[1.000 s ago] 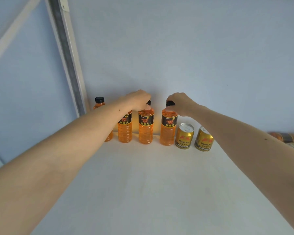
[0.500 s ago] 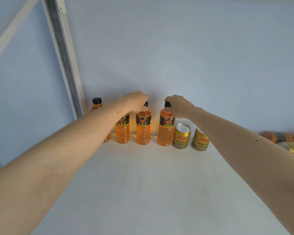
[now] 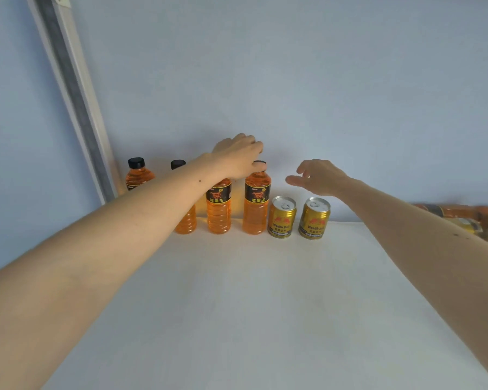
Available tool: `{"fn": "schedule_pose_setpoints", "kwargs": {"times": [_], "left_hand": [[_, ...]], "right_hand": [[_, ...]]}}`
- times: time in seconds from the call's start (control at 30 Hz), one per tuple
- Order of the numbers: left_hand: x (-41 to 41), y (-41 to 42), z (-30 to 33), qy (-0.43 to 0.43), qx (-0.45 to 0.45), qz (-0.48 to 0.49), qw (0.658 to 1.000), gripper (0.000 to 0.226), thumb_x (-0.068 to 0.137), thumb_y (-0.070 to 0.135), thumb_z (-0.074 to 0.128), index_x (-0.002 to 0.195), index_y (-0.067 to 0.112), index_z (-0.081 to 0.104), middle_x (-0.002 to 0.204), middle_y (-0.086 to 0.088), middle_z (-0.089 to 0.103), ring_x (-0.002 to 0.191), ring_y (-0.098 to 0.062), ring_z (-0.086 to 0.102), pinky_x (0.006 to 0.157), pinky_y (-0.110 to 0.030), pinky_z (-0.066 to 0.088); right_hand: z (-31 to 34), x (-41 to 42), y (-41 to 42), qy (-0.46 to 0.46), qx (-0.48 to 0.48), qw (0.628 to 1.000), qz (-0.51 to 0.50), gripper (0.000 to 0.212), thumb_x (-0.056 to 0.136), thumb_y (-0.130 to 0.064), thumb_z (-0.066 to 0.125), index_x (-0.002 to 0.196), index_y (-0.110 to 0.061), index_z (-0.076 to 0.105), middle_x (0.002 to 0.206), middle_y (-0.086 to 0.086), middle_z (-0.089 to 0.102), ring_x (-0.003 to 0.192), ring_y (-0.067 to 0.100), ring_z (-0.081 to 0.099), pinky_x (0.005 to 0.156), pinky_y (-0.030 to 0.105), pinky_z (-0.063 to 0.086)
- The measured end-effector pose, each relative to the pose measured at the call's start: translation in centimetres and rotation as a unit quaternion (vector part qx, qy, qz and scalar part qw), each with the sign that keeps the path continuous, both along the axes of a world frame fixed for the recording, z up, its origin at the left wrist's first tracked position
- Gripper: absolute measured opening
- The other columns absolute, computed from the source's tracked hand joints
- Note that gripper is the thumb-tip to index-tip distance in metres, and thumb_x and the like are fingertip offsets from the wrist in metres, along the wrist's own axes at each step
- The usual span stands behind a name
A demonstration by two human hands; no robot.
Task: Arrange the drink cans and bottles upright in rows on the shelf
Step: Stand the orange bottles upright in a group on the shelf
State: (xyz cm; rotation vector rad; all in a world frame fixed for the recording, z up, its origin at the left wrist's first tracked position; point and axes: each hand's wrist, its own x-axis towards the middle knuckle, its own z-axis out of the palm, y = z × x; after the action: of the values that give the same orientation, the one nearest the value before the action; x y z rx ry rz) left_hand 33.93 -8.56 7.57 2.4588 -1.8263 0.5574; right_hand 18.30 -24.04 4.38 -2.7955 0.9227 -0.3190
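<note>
1. A white shelf (image 3: pixel 265 319) is seen against a pale blue wall (image 3: pixel 321 80); a grey and white upright rail (image 3: pixel 76 102) runs along the left side.
2. Four orange bottles with black caps are stood upright in a row at the back: first bottle (image 3: pixel 138 175) at far left, second bottle (image 3: pixel 185 223) largely hidden behind the left forearm, third bottle (image 3: pixel 219 212), fourth bottle (image 3: pixel 256 206).
3. Two gold cans are stood upright just right of the fourth bottle: near can (image 3: pixel 283 218) and far can (image 3: pixel 314 219), close together but apart.
4. The left hand (image 3: pixel 238 159) is held over the third bottle's top, its cap covered; whether the cap is pinched cannot be told.
5. The right hand (image 3: pixel 319 178) is held in the air above the cans, fingers loosely spread, nothing gripped.
6. More bottles and cans (image 3: pixel 468 220) are seen lying blurred at the right edge, behind the right forearm.
</note>
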Motion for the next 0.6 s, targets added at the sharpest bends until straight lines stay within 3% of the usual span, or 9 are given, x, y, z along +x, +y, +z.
{"fn": "schedule_pose_setpoints", "kwargs": {"times": [0.17, 0.33, 0.47, 0.6], "left_hand": [[-4.0, -3.6, -1.1, -0.116, 0.085, -0.053, 0.988, 0.059, 0.093, 0.058, 0.039, 0.125, 0.011, 0.053, 0.120, -0.008, 0.059, 0.112, -0.027, 0.051, 0.081, -0.040, 0.043], [-6.6, -5.9, -3.7, -0.114, 0.245, -0.036, 0.962, 0.056, 0.084, 0.062, 0.056, 0.115, 0.015, 0.057, 0.103, -0.003, 0.065, 0.094, -0.024, 0.060, 0.070, -0.034, 0.042], [-6.9, -6.5, -4.3, -0.093, 0.288, -0.007, 0.953, 0.051, 0.084, 0.045, 0.067, 0.125, 0.017, 0.055, 0.112, -0.003, 0.065, 0.102, -0.024, 0.061, 0.080, -0.035, 0.047], [-7.0, -7.2, -4.5, -0.107, 0.275, -0.003, 0.956, 0.041, 0.089, 0.039, 0.063, 0.122, 0.015, 0.057, 0.111, -0.004, 0.066, 0.100, -0.025, 0.061, 0.090, -0.041, 0.050]], "right_hand": [[-1.8, -3.1, -2.4, 0.114, -0.017, 0.993, -0.003, 0.065, 0.080, -0.053, 0.066, 0.134, -0.022, 0.046, 0.136, 0.000, 0.049, 0.126, 0.022, 0.042, 0.098, 0.043, 0.042], [-3.5, -3.4, -3.5, 0.141, 0.013, 0.990, 0.017, 0.076, 0.074, -0.042, 0.076, 0.139, -0.025, 0.041, 0.136, 0.001, 0.048, 0.125, 0.024, 0.044, 0.097, 0.043, 0.043], [-4.2, -3.5, -4.2, 0.112, 0.019, 0.993, 0.037, 0.066, 0.073, -0.032, 0.078, 0.131, -0.019, 0.050, 0.125, 0.005, 0.054, 0.113, 0.025, 0.051, 0.089, 0.040, 0.049], [-4.0, -3.9, -5.0, 0.109, 0.018, 0.992, 0.052, 0.064, 0.073, -0.028, 0.079, 0.130, -0.017, 0.052, 0.124, 0.005, 0.054, 0.112, 0.025, 0.051, 0.088, 0.040, 0.049]]}}
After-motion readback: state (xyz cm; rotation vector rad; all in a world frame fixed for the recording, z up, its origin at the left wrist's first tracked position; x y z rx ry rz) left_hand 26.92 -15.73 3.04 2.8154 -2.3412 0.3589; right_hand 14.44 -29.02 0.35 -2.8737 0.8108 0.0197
